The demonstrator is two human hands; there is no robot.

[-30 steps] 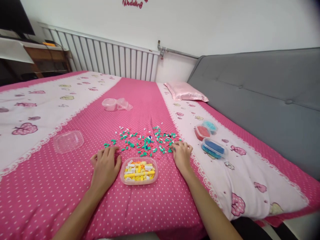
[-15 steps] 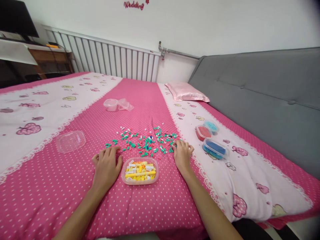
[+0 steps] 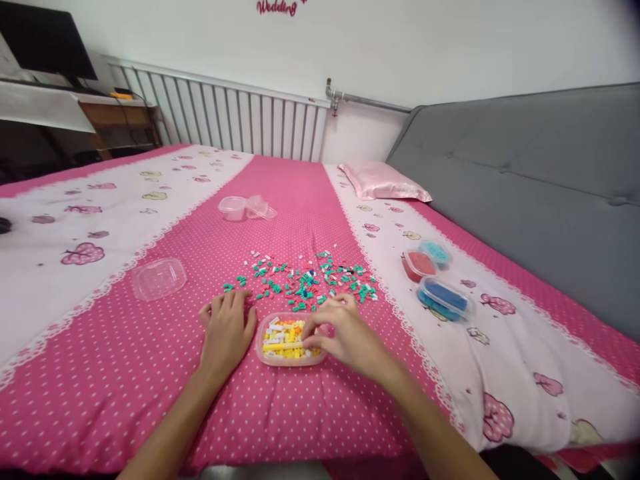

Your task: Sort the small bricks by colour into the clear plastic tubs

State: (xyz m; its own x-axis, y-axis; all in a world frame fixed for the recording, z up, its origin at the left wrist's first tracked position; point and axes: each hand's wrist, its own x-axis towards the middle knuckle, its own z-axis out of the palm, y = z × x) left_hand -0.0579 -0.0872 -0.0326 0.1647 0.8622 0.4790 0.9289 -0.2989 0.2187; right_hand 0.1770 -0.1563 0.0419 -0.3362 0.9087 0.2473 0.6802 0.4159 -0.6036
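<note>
Small pieces [image 3: 304, 291], mostly green with some red and white, lie scattered on the pink bed [image 3: 310, 413] just beyond an open container [image 3: 290, 363] of yellow, white and orange ones. From the left come a clear lid [image 3: 160, 279], then the left hand [image 3: 229, 327], palm down near the container, thumb spread from its fingers. Next, the right hand [image 3: 345, 333] hangs over the container's right side, thumb and fingertips close together, though I cannot tell whether they pinch a piece, and farther right stand three filled tubs [image 3: 443, 299].
</note>
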